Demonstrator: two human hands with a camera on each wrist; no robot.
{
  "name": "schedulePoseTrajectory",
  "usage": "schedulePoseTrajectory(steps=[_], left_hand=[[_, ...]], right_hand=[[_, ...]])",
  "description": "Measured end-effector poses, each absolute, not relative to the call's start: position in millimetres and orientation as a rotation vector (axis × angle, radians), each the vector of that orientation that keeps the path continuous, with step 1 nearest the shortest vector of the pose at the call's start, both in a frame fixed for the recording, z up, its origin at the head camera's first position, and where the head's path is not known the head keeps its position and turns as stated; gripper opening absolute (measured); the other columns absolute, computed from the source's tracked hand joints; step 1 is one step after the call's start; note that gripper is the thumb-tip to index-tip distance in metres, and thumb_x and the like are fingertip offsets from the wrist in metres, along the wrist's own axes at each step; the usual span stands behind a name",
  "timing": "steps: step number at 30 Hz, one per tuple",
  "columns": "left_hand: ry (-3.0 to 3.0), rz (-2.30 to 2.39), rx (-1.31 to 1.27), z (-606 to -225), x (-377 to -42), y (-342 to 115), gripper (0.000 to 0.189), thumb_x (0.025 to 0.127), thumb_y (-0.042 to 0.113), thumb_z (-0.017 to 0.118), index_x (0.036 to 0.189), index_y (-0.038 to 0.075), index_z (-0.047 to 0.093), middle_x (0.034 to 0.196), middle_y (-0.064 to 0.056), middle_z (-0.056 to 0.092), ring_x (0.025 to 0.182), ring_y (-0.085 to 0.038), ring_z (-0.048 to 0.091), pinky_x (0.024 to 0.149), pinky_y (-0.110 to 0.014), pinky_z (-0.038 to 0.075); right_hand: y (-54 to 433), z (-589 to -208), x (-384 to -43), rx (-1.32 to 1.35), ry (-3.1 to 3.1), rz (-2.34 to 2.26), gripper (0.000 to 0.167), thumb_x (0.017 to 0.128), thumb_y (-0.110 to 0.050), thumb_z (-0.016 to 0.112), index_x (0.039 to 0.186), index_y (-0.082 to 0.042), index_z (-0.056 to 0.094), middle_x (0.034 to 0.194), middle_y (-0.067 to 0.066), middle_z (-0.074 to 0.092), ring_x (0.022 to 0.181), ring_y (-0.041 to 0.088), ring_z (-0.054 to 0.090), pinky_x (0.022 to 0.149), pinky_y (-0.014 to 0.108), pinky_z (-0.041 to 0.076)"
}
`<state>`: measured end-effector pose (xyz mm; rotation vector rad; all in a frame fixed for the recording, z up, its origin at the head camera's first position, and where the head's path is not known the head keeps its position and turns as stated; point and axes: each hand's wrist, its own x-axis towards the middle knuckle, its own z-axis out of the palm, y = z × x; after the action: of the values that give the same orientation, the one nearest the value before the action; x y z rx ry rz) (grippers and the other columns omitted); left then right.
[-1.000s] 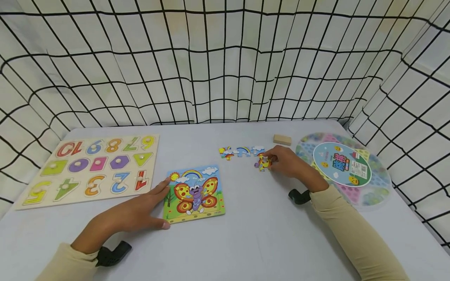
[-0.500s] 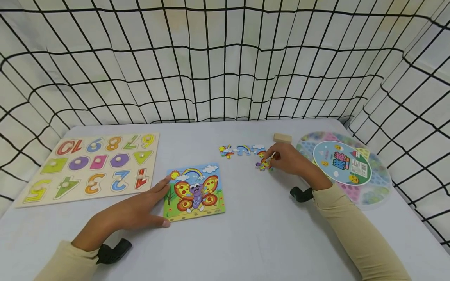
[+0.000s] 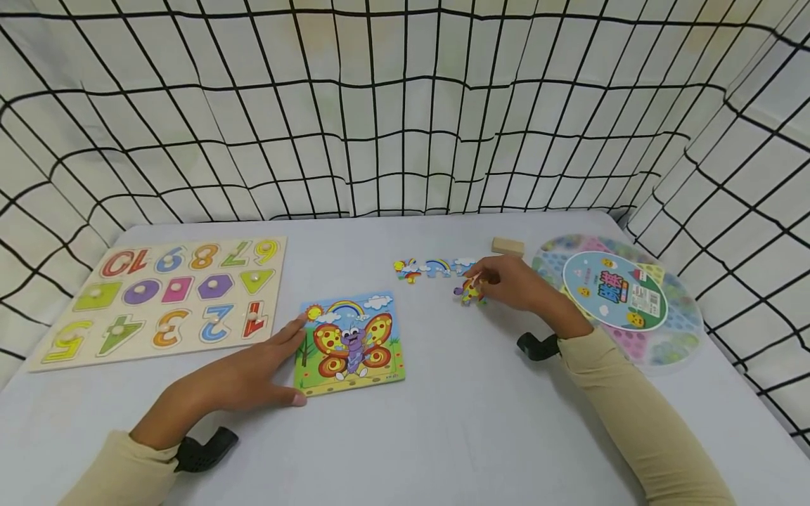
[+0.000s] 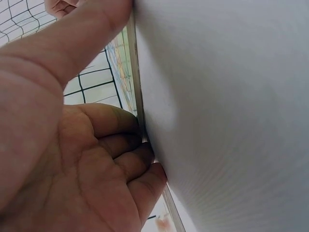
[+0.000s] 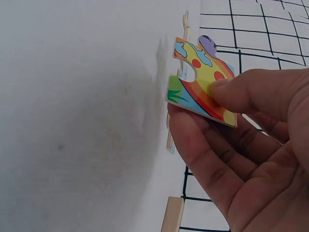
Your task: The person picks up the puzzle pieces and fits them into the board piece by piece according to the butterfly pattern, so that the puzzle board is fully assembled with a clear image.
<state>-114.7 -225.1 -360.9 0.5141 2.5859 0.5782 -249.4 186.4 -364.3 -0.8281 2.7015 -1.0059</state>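
My right hand [image 3: 520,287] pinches a butterfly-wing jigsaw piece [image 5: 200,89] between thumb and fingers. In the right wrist view the piece is tilted, showing a yellow and orange wing, green grass and a purple knob. Just beyond it in the head view lies a row of sky jigsaw pieces [image 3: 438,267] with a sun, a rainbow and a cloud; its right end is partly hidden by my fingers. My left hand [image 3: 247,379] rests along the left edge of a square butterfly picture board [image 3: 354,344]. Its fingers and thumb touch that edge, spread apart.
A wooden number and shape board [image 3: 190,302] lies at left. Behind my right hand sits a small wooden block [image 3: 508,246]. A round translucent disc pack [image 3: 680,330] with a blue label lies at right. Black netting [image 3: 405,84] surrounds the white table [image 3: 436,436].
My right hand has shifted slightly, and the jigsaw piece has turned and moved a little left near the row. My left hand stays at the board's edge.
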Motion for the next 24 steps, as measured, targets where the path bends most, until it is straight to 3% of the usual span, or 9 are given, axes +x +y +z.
schedulePoseTrajectory(steps=[16, 24], left_hand=[[2.595, 0.591, 0.531, -359.3, -113.1, -226.3, 0.106, 0.079, 0.054, 0.074, 0.151, -0.005, 0.024, 0.162, -0.016, 0.003, 0.144, -0.041, 0.014, 0.110, -0.057, 0.025], [2.588, 0.605, 0.529, -359.6, -112.6, -223.7, 0.106, 0.079, 0.053, 0.074, 0.151, -0.005, 0.023, 0.162, -0.017, 0.003, 0.144, -0.042, 0.013, 0.110, -0.058, 0.025]], right_hand=[[160.5, -361.7, -249.8, -0.934, 2.619, -1.028, 0.020, 0.092, 0.002, 0.062, 0.110, -0.002, 0.069, 0.087, 0.003, 0.067, 0.072, 0.014, 0.060, 0.063, 0.030, 0.048], [142.7, -363.4, -247.7, -0.932, 2.585, -1.053, 0.022, 0.091, 0.001, 0.064, 0.113, -0.002, 0.068, 0.088, 0.002, 0.067, 0.075, 0.015, 0.060, 0.065, 0.029, 0.049]])
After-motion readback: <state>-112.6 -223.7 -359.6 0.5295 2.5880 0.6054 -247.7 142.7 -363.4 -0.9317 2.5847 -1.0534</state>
